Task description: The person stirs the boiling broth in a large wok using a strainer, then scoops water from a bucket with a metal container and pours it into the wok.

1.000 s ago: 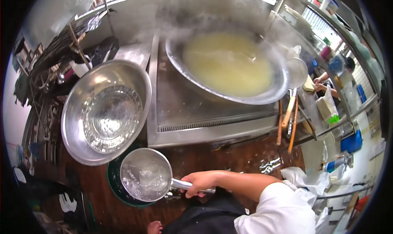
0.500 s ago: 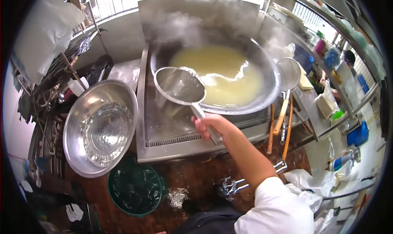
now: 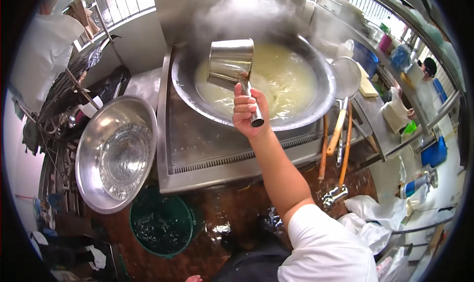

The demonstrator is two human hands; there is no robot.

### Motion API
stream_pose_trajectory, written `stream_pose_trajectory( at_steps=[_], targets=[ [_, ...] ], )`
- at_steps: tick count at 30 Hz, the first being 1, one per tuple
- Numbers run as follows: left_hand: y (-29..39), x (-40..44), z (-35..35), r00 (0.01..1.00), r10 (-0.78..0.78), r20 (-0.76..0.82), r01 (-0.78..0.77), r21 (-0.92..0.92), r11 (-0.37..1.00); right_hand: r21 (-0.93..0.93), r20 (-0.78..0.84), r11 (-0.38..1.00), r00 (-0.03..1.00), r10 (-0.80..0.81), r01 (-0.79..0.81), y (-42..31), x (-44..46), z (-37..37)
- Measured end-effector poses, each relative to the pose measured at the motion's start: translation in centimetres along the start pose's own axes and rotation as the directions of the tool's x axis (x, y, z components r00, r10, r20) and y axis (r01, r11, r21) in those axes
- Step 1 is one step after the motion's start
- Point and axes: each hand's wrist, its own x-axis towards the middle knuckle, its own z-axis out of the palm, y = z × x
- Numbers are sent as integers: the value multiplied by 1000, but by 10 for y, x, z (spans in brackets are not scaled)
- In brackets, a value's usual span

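Observation:
My right hand (image 3: 250,109) is wrapped round the tube handle of a shiny metal dipper (image 3: 229,62). The dipper is tipped over a large steaming wok (image 3: 182,92), its mouth turned away from me to the right. Pale yellow-green liquid (image 3: 289,79) fills much of the wok, and its surface is rippled. At the bottom edge a bit of my left hand (image 3: 194,278) shows; its fingers are mostly cut off. A wide steel basin (image 3: 145,109) stands tilted to the left of the stove.
The steel stove top (image 3: 212,153) surrounds the wok. A round strainer (image 3: 344,77) and long wooden-handled tools (image 3: 337,132) lean at its right. On the wet floor stands a green tub (image 3: 190,223) of dark water. Another person (image 3: 428,70) is far right, beyond the shelves.
The dipper has risen and swung from upright near the wok's left front rim to tipped over the wok. Ripples now spread on the liquid, and the steam is thicker.

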Motion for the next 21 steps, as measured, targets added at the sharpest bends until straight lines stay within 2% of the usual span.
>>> stream_pose_trajectory(
  at_steps=[1, 3, 5, 7, 9, 10, 11, 13, 15, 17, 19, 21],
  targets=[
    [-1, 4, 0, 1000, 0, 2, 0, 0, 1000, -1, -1, 1000, 1000, 0, 0, 3, -1, 2],
    [-3, 11, -1, 999, 14, 43, -9, -113, 994, -77, -16, 990, 992, 121, -122, 15, -7, 7],
    [-12, 23, -6, 997, 46, 58, -38, -128, 991, -141, -55, 979, 989, 139, -146, 40, -18, 8],
    [-19, 28, -12, 995, 3, 98, 5, -72, 997, -349, -321, 879, 922, 215, -326, 72, -37, 12],
    [-22, 40, -10, 996, -51, 79, 60, -122, 991, -391, -491, 750, 810, 321, -534, 109, -55, 15],
    [-27, 40, -10, 992, -102, 69, 112, -165, 980, -486, -527, 617, 771, 359, -619, 128, -65, 16],
    [-10, 17, -12, 989, -142, 32, 145, -132, 981, -560, -563, 465, 727, 394, -686, 148, -74, 17],
    [-9, -3, -15, 993, -114, -1, 113, -121, 986, -413, -650, 266, 487, 584, -871, 187, -79, 15],
    [-22, -5, -20, 990, -139, -14, 137, -114, 984, -337, -659, 84, 299, 690, -938, 231, -95, -26],
    [-27, -8, -19, 972, -232, -42, 223, -150, 963, -392, -711, -199, 158, 686, -898, 269, -107, -74],
    [-37, -16, -17, 967, -250, -46, 237, -192, 952, -452, -823, -537, 102, 558, -712, 303, -105, -117],
    [-49, -20, -12, 964, -264, -40, 249, -222, 943, -422, -904, -825, 243, 352, -376, 331, -98, -152]
  ],
)
